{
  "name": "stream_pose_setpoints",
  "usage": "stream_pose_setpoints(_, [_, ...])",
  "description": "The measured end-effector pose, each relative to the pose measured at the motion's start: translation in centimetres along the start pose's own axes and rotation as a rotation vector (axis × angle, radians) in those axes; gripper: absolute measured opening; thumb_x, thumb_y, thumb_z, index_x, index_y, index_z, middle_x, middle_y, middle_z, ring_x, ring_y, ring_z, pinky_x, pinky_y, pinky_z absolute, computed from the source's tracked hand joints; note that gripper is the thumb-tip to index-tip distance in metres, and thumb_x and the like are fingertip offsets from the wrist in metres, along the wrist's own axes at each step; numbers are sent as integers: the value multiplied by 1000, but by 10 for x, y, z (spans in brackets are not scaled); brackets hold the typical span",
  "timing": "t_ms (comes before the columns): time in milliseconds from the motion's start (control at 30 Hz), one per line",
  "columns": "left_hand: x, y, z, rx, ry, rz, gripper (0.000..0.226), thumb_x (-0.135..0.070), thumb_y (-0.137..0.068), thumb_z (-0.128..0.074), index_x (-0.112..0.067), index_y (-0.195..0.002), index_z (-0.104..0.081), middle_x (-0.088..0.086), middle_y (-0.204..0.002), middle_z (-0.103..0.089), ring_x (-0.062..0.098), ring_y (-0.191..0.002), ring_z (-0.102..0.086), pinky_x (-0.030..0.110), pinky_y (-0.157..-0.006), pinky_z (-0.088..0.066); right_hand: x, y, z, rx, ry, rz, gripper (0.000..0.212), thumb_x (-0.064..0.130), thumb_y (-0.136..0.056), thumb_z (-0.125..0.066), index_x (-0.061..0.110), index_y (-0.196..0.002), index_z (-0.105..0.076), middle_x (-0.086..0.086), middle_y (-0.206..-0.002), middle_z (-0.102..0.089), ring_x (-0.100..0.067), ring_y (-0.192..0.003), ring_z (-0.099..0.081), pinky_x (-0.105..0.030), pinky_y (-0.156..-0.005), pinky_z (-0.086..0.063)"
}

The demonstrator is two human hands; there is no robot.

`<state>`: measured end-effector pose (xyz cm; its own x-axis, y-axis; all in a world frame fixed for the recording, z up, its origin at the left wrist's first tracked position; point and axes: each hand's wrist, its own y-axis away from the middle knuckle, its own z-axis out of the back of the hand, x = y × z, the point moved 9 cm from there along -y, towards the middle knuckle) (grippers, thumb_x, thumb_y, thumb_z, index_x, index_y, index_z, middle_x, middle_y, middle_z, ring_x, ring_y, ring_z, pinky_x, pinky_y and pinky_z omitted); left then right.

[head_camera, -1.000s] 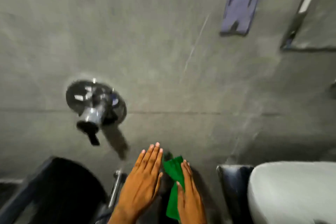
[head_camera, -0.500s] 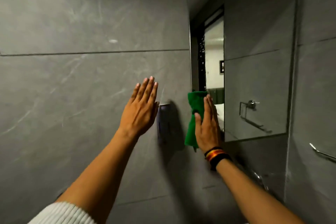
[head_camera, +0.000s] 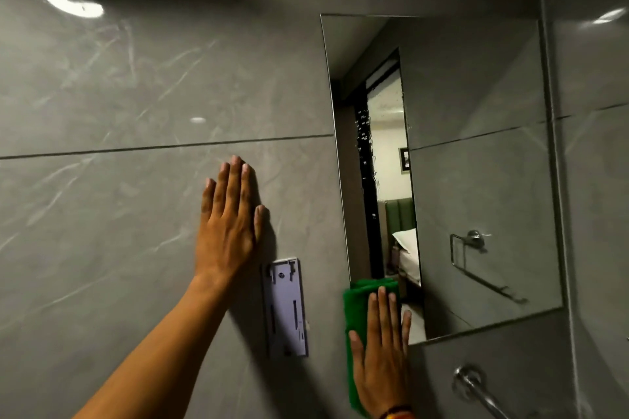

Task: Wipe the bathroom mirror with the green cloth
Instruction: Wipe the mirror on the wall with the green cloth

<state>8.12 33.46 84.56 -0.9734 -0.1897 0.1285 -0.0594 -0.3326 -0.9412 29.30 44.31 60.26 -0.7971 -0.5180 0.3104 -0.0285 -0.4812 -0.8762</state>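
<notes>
At the lower left corner of a bathroom mirror [head_camera: 476, 163], a person's right hand [head_camera: 383, 364] lies flat, fingers extended and close together, pressing a folded green cloth [head_camera: 355, 303] against the glass and the wall just below it, as the wiping appears barely begun. The cloth's upper edge overlaps the corner of the glass, while its lower part hangs down over the grey tile wall [head_camera: 119, 214]; nearly all of the mirror above and to the right looks untouched, and pale spots or droplets speckle a dark vertical band near its left side, suggesting most of the job is left. The left hand [head_camera: 229, 224], fingers extended and held together, is pressed palm-down on the tile well to the left of the mirror, seemingly as a brace. Between the two hands, a pale mounting bracket [head_camera: 286, 308] is fixed upright to the wall. A chrome fitting [head_camera: 476, 388] projects below the mirror. Reflected in the glass are a towel ring, a doorway and a lit room beyond.
</notes>
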Motion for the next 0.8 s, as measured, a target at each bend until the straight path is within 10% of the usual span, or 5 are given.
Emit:
stream_pose_setpoints(533, [3, 1, -6, -149, -72, -62, 71, -33, -107, -32, 3, -168, -27, 22, -180, -21, 36, -166, -25, 42, -140, 0, 168, -418, 191, -295, -32, 245, 53, 39, -106, -25, 33, -158, -17, -3, -168, -18, -25, -156, -12, -60, -124, -6])
stream_pose_setpoints(800, [3, 1, -11, -116, -93, -57, 72, -34, -108, -30, 3, -169, -23, 22, -181, -16, 39, -168, -20, 41, -140, 4, -8, -445, 226, -380, -50, 5, 52, 39, -105, -25, 31, -156, -24, -3, -166, -24, -23, -155, -18, -61, -121, -9])
